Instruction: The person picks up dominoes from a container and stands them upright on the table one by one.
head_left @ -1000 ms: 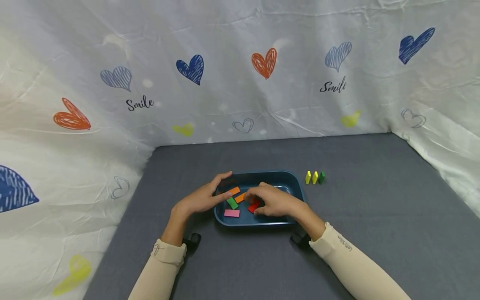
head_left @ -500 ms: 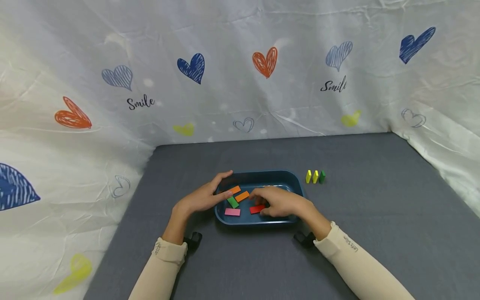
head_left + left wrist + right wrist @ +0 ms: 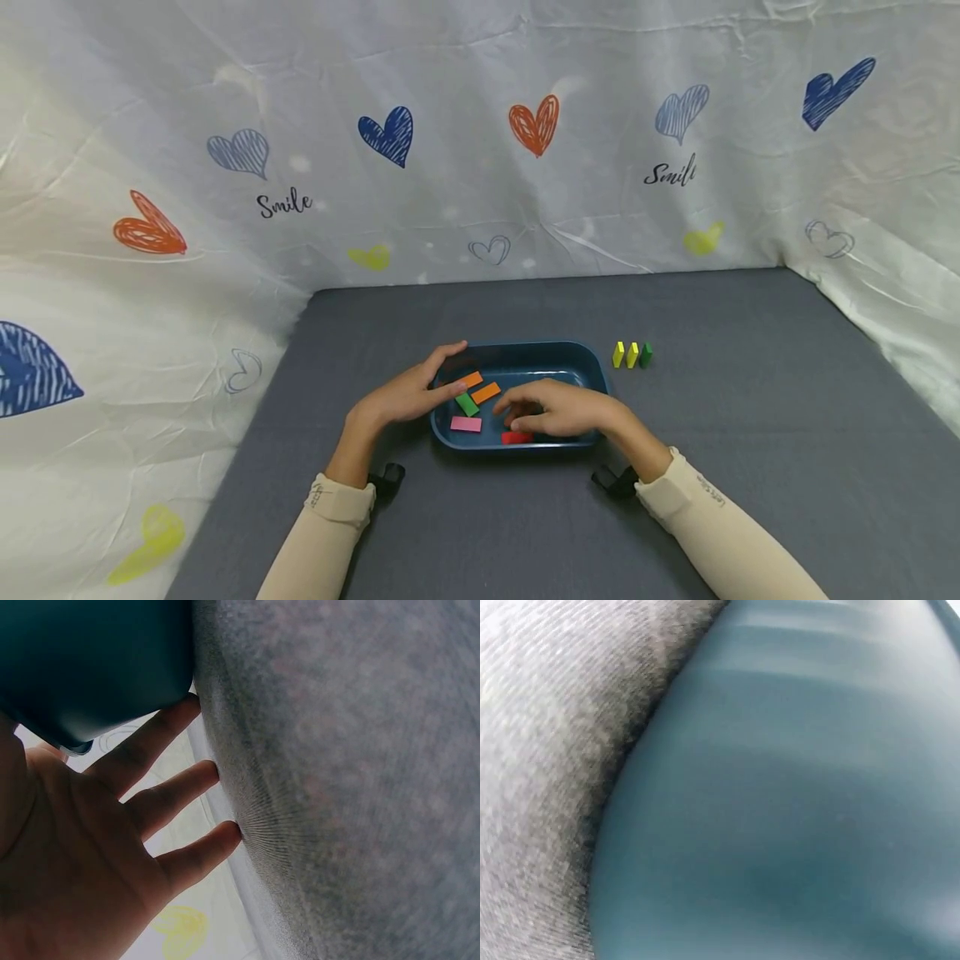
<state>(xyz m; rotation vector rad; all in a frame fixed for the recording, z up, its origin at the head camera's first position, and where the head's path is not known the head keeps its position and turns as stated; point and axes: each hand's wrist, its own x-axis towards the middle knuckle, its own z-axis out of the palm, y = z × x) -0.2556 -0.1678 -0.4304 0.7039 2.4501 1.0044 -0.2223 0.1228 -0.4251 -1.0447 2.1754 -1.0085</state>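
Note:
A dark blue tray [image 3: 540, 447] stands on the grey cloth. My left hand [image 3: 405, 397] holds its left end, thumb over the rim and the other fingers outside; in the left wrist view the spread fingers [image 3: 169, 791] reach down to the cloth beside the tray wall. Inside the tray my right hand [image 3: 562, 408] has its fingers loosely bent, with a gap to the thumb. Just under that thumb a red block [image 3: 516, 437] lies by the near wall. To its left are a pink block [image 3: 466, 424], a green block [image 3: 467, 405] and two orange blocks [image 3: 486, 392].
Right of the tray, two yellow blocks [image 3: 618, 355] and a dark green block [image 3: 647, 355] stand on end in a row. A white curtain [image 3: 450, 200] with printed hearts borders the table [image 3: 750, 400] at the back and sides. The right wrist view shows mostly tray wall [image 3: 780, 787].
The red block has turned lengthwise and slid toward the tray's near wall. My right hand has shifted slightly right, its thumb off the block's top. The left hand keeps its place.

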